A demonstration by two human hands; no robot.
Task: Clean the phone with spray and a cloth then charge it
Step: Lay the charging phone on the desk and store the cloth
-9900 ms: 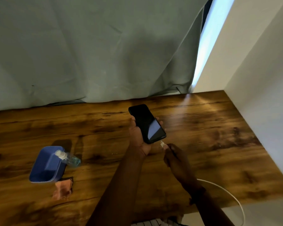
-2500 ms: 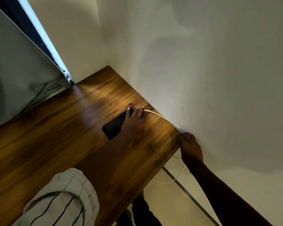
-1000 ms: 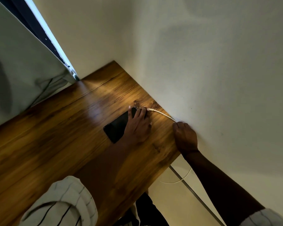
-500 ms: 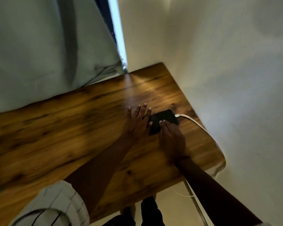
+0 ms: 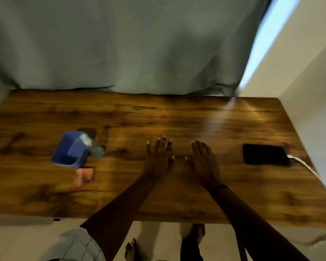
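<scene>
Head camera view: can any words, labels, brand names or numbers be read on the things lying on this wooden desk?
No text can be read anywhere in this view.
Phone: the screen is black and shows nothing.
Spray bottle: too blurred to read any label.
Blue container: plain sides, with no legible marking.
Orange cloth: no print visible.
White charging cable: no marking visible.

now counted on one table (image 5: pixel 177 117): one phone (image 5: pixel 264 154), one cable (image 5: pixel 305 165), one spray bottle (image 5: pixel 95 149), one tub (image 5: pixel 70 148), one cloth (image 5: pixel 83 175); two hands are seen, left hand (image 5: pixel 159 157) and right hand (image 5: pixel 203 162).
</scene>
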